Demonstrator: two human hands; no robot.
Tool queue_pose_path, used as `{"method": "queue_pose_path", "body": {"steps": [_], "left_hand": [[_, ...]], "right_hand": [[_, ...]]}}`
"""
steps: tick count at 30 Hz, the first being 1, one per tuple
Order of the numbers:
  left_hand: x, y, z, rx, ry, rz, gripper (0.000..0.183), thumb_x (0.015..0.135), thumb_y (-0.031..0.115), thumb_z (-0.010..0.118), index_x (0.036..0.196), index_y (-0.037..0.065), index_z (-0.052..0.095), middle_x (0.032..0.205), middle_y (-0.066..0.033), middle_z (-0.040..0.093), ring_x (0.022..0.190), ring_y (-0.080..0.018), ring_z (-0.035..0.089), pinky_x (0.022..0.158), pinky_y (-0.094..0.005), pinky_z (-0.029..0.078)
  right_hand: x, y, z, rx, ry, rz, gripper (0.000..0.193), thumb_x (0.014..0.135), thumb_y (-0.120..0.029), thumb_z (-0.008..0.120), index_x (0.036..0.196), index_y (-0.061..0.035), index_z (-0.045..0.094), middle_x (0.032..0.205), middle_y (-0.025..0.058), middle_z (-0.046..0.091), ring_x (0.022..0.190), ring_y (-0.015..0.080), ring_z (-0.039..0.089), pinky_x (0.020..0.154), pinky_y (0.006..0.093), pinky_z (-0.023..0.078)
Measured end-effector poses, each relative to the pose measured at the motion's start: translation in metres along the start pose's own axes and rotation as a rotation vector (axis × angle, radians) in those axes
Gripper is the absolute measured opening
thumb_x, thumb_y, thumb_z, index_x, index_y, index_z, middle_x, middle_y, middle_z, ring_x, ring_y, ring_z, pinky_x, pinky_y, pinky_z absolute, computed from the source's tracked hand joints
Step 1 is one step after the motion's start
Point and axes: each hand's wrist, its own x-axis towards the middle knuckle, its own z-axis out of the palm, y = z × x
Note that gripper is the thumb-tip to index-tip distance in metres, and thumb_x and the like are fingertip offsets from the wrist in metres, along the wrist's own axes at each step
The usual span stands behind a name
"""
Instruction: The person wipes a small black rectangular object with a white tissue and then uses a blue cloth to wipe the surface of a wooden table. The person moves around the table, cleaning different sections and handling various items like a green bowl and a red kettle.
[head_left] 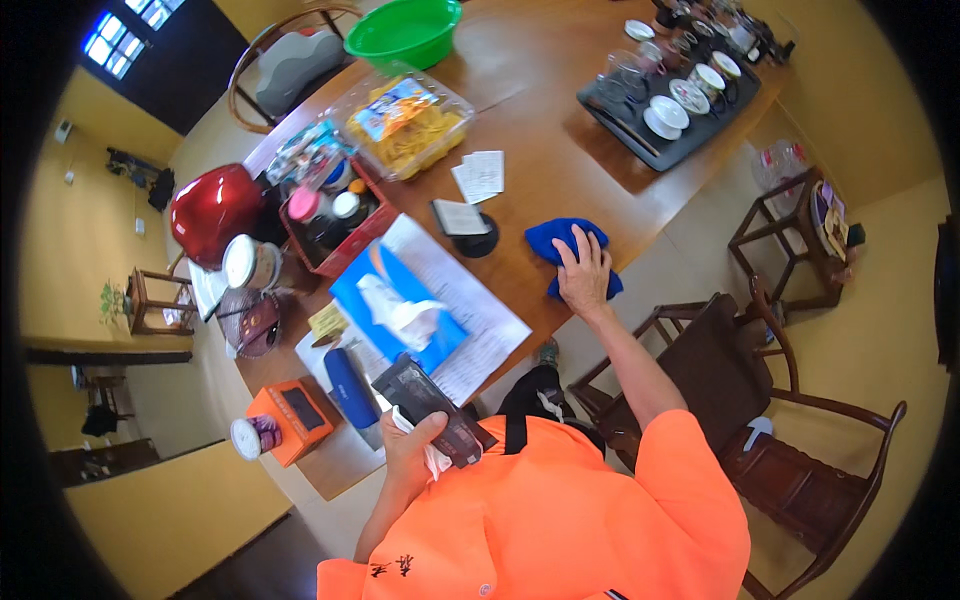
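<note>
My right hand presses down on a bunched blue cloth near the wooden table's edge, fingers spread over it. In my left hand, close to my body, is a dark flat rectangular packet, gripped along with a crumpled white tissue. What the packet contains cannot be seen. Just beyond it sits a blue tissue box with tissue sticking out, resting on written paper sheets. A black round stand with a stack of pale cards lies left of the cloth.
A red basket of bottles, a clear tub of yellow snacks and a green basin occupy the table's left and far side. A black tea tray holds cups at far right. An orange box stands near left; wooden chairs flank the right.
</note>
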Motion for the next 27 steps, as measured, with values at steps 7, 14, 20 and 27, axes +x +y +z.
{"method": "queue_pose_path", "body": {"steps": [7,14,20,27], "left_hand": [[0.025,-0.028,0.086,0.055,0.129,0.010,0.020,0.075,-0.003,0.066,0.094,-0.002,0.060,0.085,-0.0126,0.067,0.071,-0.0203,0.067,0.064,-0.0322,0.057],[0.053,-0.046,0.122,0.036,0.096,-0.027,0.023,0.076,-0.003,0.064,0.098,-0.001,0.059,0.088,-0.0126,0.066,0.073,-0.0210,0.067,0.067,-0.0319,0.056],[0.087,-0.057,0.128,0.076,-0.039,-0.154,0.016,0.078,-0.004,0.063,0.094,-0.001,0.062,0.085,-0.0104,0.068,0.070,-0.0187,0.067,0.065,-0.0303,0.056],[0.113,-0.068,0.138,0.042,-0.067,-0.194,0.019,0.077,-0.005,0.065,0.095,-0.002,0.063,0.085,-0.0106,0.069,0.069,-0.0186,0.068,0.063,-0.0292,0.056]], "right_hand": [[0.076,0.183,-0.001,-0.099,0.117,0.177,0.037,0.081,-0.014,0.055,0.117,-0.0176,0.055,0.132,0.0124,0.044,0.120,0.0356,0.043,0.097,0.0554,0.035],[0.056,0.124,0.020,-0.008,0.209,0.155,0.030,0.086,-0.016,0.052,0.115,-0.0112,0.056,0.131,0.0200,0.045,0.118,0.0452,0.044,0.094,0.0584,0.035],[0.012,0.049,-0.027,0.238,0.016,-0.141,0.031,0.078,-0.008,0.054,0.108,-0.0112,0.063,0.132,0.0173,0.046,0.120,0.0399,0.045,0.094,0.0490,0.039],[0.018,0.129,-0.037,0.061,0.106,-0.014,0.029,0.079,-0.004,0.053,0.106,-0.0106,0.063,0.128,0.0159,0.049,0.115,0.0385,0.049,0.093,0.0470,0.042]]}}
